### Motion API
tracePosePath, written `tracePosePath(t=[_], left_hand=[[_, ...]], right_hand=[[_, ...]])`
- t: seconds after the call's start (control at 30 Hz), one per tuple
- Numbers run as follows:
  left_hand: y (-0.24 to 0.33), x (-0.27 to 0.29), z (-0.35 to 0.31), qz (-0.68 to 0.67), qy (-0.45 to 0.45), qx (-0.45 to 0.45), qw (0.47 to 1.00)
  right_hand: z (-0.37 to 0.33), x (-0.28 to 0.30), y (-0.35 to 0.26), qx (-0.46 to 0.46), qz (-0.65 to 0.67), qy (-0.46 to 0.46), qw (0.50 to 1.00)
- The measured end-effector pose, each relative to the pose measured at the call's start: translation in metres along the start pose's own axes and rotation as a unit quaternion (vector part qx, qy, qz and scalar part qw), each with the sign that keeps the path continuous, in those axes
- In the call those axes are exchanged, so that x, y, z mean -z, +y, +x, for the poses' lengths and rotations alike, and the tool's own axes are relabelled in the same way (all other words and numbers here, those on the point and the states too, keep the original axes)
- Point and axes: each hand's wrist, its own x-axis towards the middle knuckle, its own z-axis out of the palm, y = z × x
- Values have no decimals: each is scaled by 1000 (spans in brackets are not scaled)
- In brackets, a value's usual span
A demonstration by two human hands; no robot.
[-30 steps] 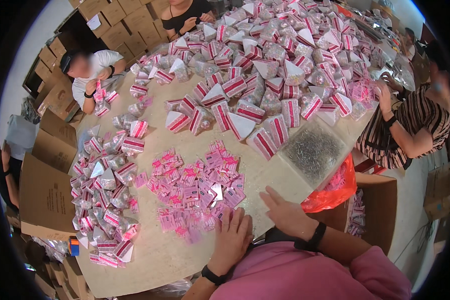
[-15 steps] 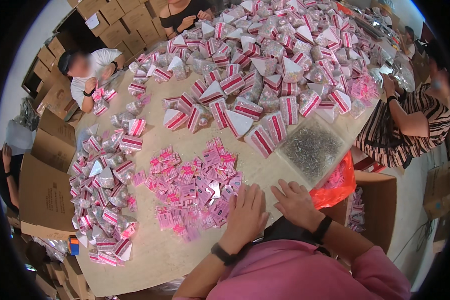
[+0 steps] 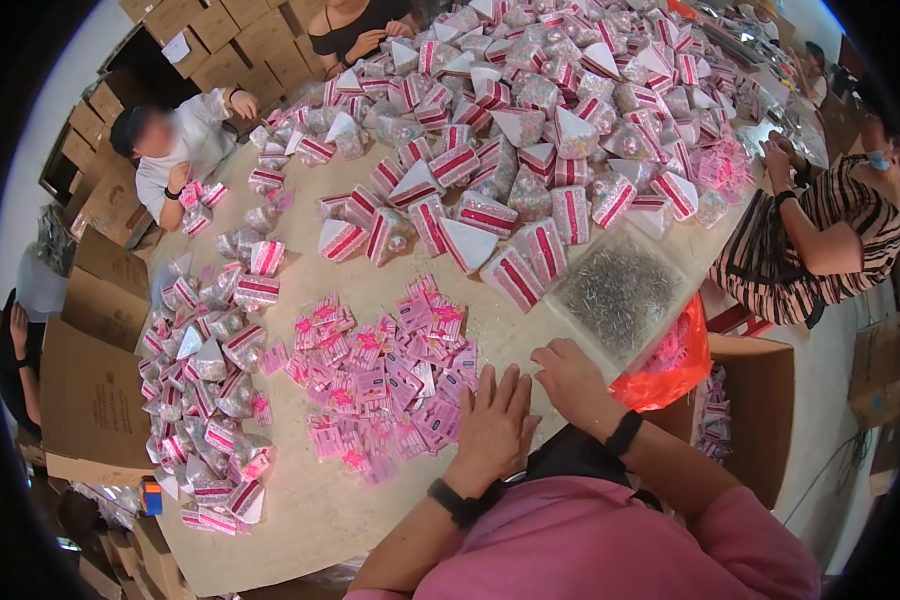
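Observation:
My left hand [image 3: 494, 422] lies palm down on the table, its fingers stretched and a little apart, with nothing visible in them. It touches the right edge of a spread pile of pink printed cards [image 3: 385, 375]. My right hand [image 3: 577, 388] is on the table just right of it, in front of a clear square tray [image 3: 588, 338] full of small silver metal pieces [image 3: 622, 290]. Its fingers point left, slightly bent and apart, and I see nothing in them. Its palm side is hidden.
Cake-slice-shaped packs [image 3: 470, 245] with pink bands heap across the far table [image 3: 300, 510]; more packs [image 3: 210, 360] line the left. An orange bag [image 3: 680, 375] and an open carton [image 3: 770, 400] stand at right. Co-workers sit at far left, far side and right [image 3: 820, 240].
My right hand has moved up and left, toward the tray's near corner. My left hand has stayed about where it was. The far-left co-worker has raised one hand outward from the chest.

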Motion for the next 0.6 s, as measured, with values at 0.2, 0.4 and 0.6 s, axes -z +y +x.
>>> tracePosePath(t=[0.2,0.4,0.6], left_hand=[[0,-2,-2,8,-7,5,1000],[0,-3,-2,7,-8,13,1000],[2,8,0,-12,-7,30,999]], right_hand=[[-1,-9,4,-2,-10,-5,1000],[2,-8,0,-4,-25,-11,1000],[2,-11,-2,-62,-8,-78,995]])
